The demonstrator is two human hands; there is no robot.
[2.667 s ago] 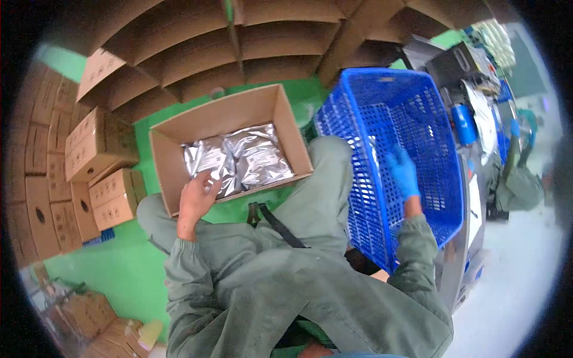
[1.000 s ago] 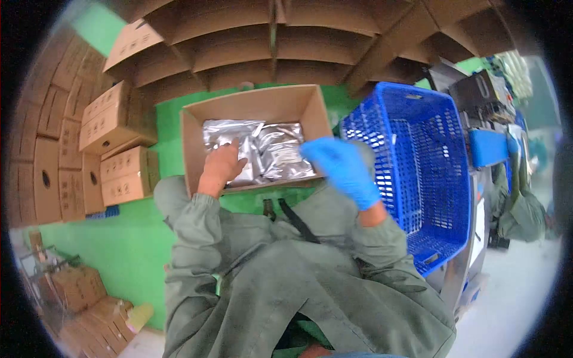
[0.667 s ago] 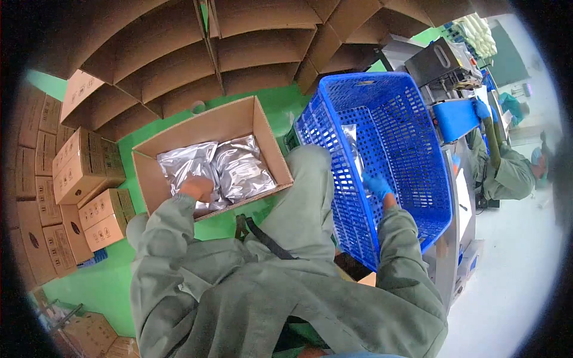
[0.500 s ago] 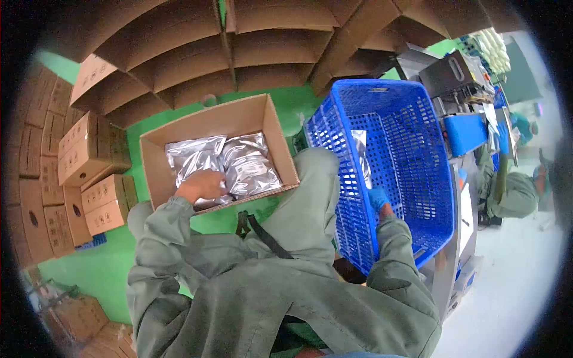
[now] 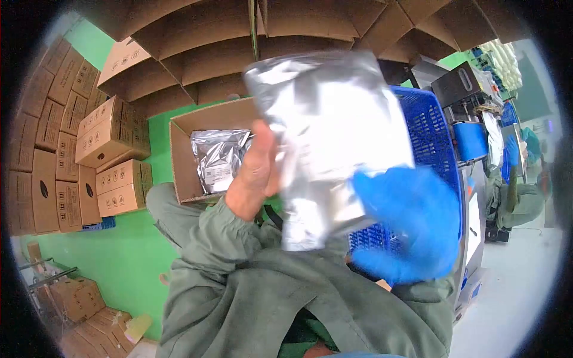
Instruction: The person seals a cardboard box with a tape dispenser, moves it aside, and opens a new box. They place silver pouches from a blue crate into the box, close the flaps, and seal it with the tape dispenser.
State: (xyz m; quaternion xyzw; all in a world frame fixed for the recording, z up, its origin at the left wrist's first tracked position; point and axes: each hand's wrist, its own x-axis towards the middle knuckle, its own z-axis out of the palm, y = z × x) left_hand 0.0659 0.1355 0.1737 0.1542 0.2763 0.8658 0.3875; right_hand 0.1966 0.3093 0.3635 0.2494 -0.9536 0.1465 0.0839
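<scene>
A large silver foil pouch (image 5: pixel 340 125) is held up in front of me, bright with glare and partly blurred. My bare left hand (image 5: pixel 256 173) touches its left edge, with the thumb raised beside it; most fingers are behind or edge-on. My right hand (image 5: pixel 412 221), in a blue glove and smeared by motion, is at the pouch's lower right side. Behind my left hand, an open cardboard box (image 5: pixel 185 173) contains a silver pouch (image 5: pixel 218 161) with a small label. The blue plastic basket (image 5: pixel 427 131) stands at the right, largely covered by the pouch and glove.
Stacked cartons (image 5: pixel 45 185) line the left side, and more lie at the lower left. Large cardboard dividers (image 5: pixel 203 65) span the top. A metal worktable (image 5: pixel 474 179) with equipment stands at the right, and a co-worker (image 5: pixel 519 203) in green is beyond it.
My right hand has risen from inside the blue basket to a raised pouch. My left hand has left the cardboard box's pouches and moved right to the raised pouch. The view has shifted.
</scene>
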